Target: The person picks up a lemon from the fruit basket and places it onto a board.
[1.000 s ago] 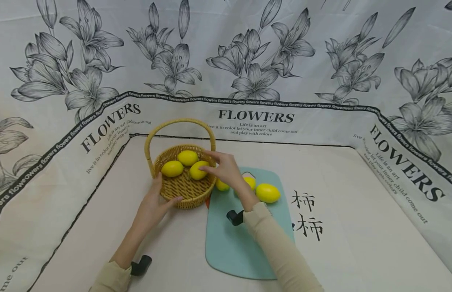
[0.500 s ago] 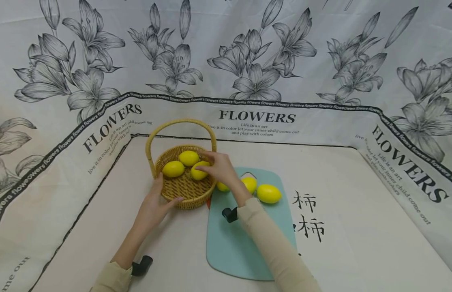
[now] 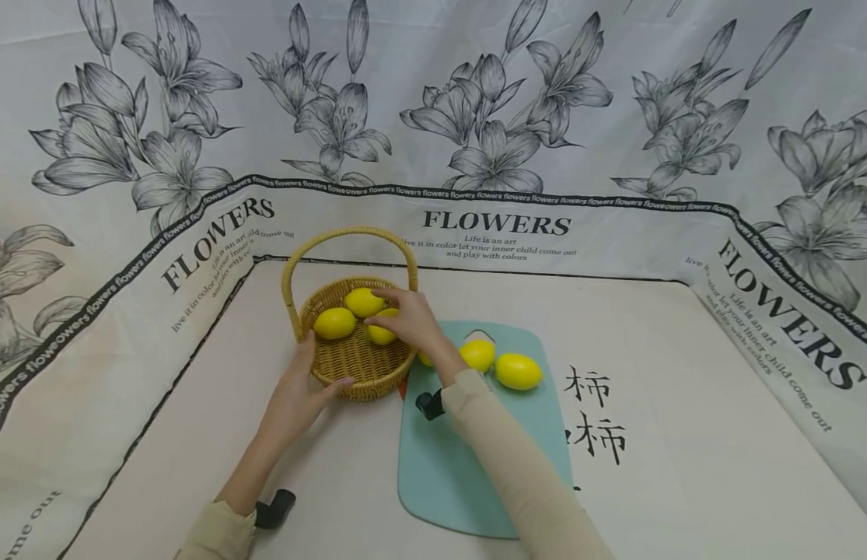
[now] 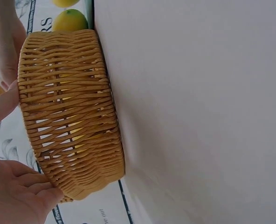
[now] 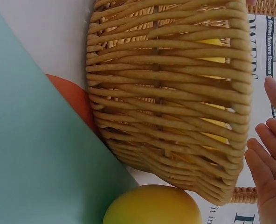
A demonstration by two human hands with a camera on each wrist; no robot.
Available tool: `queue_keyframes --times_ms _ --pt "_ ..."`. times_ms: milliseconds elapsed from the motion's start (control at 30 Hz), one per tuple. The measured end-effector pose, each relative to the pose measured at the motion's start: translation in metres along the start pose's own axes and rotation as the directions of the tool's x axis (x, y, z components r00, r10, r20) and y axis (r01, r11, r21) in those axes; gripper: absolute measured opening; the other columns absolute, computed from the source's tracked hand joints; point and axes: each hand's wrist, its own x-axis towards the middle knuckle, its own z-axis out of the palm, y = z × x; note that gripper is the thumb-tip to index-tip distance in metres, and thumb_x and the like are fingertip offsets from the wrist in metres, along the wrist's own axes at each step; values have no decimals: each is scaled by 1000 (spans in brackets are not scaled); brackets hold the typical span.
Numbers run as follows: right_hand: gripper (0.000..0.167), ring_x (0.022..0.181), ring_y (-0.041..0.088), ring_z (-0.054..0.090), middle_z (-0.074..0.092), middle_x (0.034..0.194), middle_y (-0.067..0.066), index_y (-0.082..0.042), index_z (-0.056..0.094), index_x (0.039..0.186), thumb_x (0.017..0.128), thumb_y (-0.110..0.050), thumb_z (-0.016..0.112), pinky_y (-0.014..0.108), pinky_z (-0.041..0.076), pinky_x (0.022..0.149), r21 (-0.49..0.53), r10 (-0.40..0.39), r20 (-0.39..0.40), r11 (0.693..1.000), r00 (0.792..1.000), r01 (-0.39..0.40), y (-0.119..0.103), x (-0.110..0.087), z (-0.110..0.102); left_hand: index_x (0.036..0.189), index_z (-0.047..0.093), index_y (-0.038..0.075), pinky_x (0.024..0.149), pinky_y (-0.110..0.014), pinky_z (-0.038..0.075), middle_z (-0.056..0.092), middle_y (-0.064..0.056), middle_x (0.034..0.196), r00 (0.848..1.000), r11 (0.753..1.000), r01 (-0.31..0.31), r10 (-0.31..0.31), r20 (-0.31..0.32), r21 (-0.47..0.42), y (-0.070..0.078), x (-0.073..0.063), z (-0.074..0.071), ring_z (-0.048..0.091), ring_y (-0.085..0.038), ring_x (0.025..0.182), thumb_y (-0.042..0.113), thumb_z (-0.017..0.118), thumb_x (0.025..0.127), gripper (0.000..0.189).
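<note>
A wicker basket (image 3: 366, 386) with a tall hoop handle stands at the back left, tilted toward neither side. Inside lie three yellow lemons: one at the left (image 3: 334, 323), one at the back (image 3: 361, 302), and one at the right (image 3: 380, 334), partly hidden by my right hand. My left hand (image 3: 293, 397) holds the basket's near left side, thumb on the front rim, fingers along the left wall. My right hand (image 3: 417, 325) hovers over the right rim with thumb and fingers apart. In the right wrist view nothing lies between that hand's fingers (image 5: 264, 172).
A pale teal cutting board (image 3: 475, 474) lies right of the basket. On it are a lemon (image 3: 519, 372), another lemon (image 3: 478, 355), and one more (image 3: 424, 358) mostly behind my right wrist. An orange-red patch (image 5: 75, 98) shows between board and basket. Printed cloth (image 3: 496, 171) walls the back.
My right hand has let go of the right-hand lemon in the basket and shifted slightly left above it. My left hand keeps its place on the basket.
</note>
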Motion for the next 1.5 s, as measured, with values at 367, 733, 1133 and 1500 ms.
queue_keyframes --times_ms 367,733,1133,1500 --pt "51 121 26 55 59 132 10 -5 60 130 84 -21 77 36 45 100 -64 71 17 995 997 -70 6 7 9 153 6 -3 112 -55 23 7 -23 158 1000 1000 -19 19 -12 14 0 0 0 14 -39 143 51 67 86 104" --pt "54 126 25 50 58 133 12 -4 60 131 83 -21 78 35 42 104 -128 98 41 988 994 -92 8 12 14 153 6 -2 112 -55 24 8 -22 158 1000 1000 -10 11 -14 28 1 1 -1 15 -39 143 49 67 87 104" --pt "53 121 25 54 61 129 12 -3 61 128 80 -11 80 34 43 102 -251 148 117 961 982 -115 7 12 15 153 5 0 113 -54 23 7 -21 158 1000 1000 -3 4 -13 26 1 2 0 15 -38 143 49 68 87 104" --pt "52 121 26 54 61 128 13 -1 61 128 80 -6 78 36 43 103 -306 140 161 948 977 -85 7 12 18 153 4 0 113 -53 21 6 -20 158 1000 1000 2 -1 -10 17 0 1 0 13 -37 144 48 68 87 104"
